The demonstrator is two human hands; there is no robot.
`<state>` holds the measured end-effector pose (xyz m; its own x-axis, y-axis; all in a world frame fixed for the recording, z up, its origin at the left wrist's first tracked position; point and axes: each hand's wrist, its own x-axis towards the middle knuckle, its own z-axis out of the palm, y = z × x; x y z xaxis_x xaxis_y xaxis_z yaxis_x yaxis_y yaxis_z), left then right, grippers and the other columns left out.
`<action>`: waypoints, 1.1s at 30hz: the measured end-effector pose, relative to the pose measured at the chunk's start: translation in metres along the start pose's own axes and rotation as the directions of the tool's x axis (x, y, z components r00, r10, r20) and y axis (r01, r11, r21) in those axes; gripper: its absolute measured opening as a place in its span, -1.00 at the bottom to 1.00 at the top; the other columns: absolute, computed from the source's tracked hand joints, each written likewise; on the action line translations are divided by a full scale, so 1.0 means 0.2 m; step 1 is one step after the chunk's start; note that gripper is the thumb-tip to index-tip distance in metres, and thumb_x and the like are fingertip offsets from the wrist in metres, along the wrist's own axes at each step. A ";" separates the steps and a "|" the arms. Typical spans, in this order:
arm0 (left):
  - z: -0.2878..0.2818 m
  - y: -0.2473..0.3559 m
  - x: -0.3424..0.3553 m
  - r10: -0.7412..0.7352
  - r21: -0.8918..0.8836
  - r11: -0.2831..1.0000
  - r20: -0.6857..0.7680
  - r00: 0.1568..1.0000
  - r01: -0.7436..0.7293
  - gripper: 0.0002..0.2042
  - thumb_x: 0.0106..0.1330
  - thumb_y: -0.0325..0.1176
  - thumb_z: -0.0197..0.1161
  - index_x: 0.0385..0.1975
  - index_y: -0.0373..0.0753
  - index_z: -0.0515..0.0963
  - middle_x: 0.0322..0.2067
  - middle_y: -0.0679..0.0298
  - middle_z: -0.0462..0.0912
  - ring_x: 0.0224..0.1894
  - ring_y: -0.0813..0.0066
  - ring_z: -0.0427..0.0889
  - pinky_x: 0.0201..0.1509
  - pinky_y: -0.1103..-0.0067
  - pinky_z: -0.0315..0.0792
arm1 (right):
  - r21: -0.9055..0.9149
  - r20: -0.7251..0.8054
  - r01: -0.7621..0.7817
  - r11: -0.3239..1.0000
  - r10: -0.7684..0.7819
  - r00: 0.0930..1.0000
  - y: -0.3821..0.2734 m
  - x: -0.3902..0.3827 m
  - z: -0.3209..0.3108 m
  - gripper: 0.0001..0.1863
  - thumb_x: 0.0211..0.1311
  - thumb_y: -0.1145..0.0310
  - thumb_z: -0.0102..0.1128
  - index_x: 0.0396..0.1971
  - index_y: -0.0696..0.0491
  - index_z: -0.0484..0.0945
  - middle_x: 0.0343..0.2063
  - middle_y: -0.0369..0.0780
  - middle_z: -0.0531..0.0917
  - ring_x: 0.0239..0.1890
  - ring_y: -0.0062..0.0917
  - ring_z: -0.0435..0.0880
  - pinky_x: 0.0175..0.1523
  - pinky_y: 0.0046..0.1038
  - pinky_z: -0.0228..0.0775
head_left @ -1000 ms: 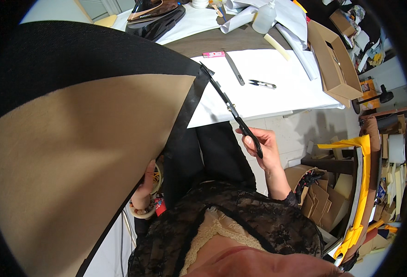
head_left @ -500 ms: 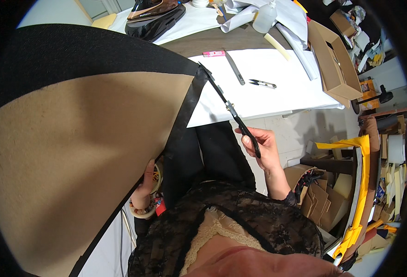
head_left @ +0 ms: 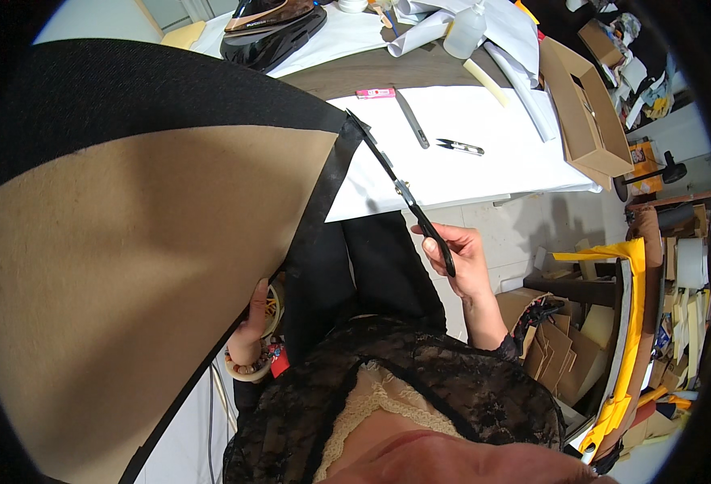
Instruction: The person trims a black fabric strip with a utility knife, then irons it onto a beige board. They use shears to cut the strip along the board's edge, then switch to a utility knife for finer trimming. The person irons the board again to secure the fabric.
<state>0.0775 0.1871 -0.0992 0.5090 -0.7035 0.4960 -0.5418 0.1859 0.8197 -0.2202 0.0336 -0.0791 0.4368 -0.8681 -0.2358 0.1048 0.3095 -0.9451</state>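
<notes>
A large tan panel point(head_left: 162, 242) with black fabric point(head_left: 186, 89) wrapped along its edges fills the left side. My left hand point(head_left: 252, 324) grips its lower right edge, thumb on the tan face and fingers hidden behind. In my right hand point(head_left: 457, 260) are black-handled scissors point(head_left: 405, 192), fingers closed about the handles. Their blades slant up and left, the tips at the panel's upper right corner, touching or overlapping the black fabric there. Whether fabric lies between the blades cannot be made out.
Thread snips point(head_left: 459, 147), a grey blade-like tool point(head_left: 411, 119) and a pink-and-white packet point(head_left: 376, 93) lie on the white-covered table point(head_left: 484, 177). Behind stand a black iron point(head_left: 271, 32) and a translucent bottle point(head_left: 463, 31). A cardboard box point(head_left: 585, 113) sits at the right edge.
Almost nothing differs. The panel's right edge and my left hand have shifted very slightly left; the scissors stay at the corner.
</notes>
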 end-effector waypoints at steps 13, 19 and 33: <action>0.00 0.00 0.00 0.002 -0.041 0.999 0.010 1.000 -0.002 -0.77 0.18 -0.60 0.33 -0.15 -0.37 0.60 -0.17 0.17 0.67 -0.14 0.38 0.63 0.02 0.51 0.46 | -0.011 -0.005 -0.013 1.000 0.013 1.000 -0.01 0.00 0.01 -0.69 0.18 0.35 0.37 -0.13 0.20 0.64 -0.73 -0.50 0.41 -0.72 -0.88 0.23 -0.61 -0.72 -0.09; 0.00 0.00 -0.01 -0.056 -0.072 0.996 -0.021 0.998 0.055 -0.77 0.18 -0.58 0.34 -0.15 -0.37 0.60 -0.16 0.18 0.67 -0.12 0.37 0.62 0.05 0.50 0.44 | -0.019 -0.006 -0.013 1.000 0.013 1.000 0.00 0.00 0.01 -0.70 0.19 0.36 0.36 -0.13 0.20 0.64 -0.74 -0.50 0.41 -0.73 -0.87 0.23 -0.63 -0.71 -0.09; -0.01 -0.05 -0.03 -0.023 -0.109 0.994 -0.013 1.000 0.021 -0.72 0.18 -0.60 0.33 -0.09 -0.37 0.57 -0.12 0.15 0.66 -0.10 0.36 0.61 0.06 0.50 0.43 | -0.021 -0.005 -0.018 1.000 0.018 1.000 0.00 0.00 0.01 -0.69 0.19 0.35 0.37 -0.13 0.21 0.64 -0.73 -0.49 0.41 -0.73 -0.87 0.24 -0.64 -0.71 -0.08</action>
<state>0.0809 0.1909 -0.1100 0.5299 -0.6986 0.4808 -0.4545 0.2447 0.8565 -0.2186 0.0346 -0.0777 0.4344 -0.8642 -0.2541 0.0780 0.3171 -0.9452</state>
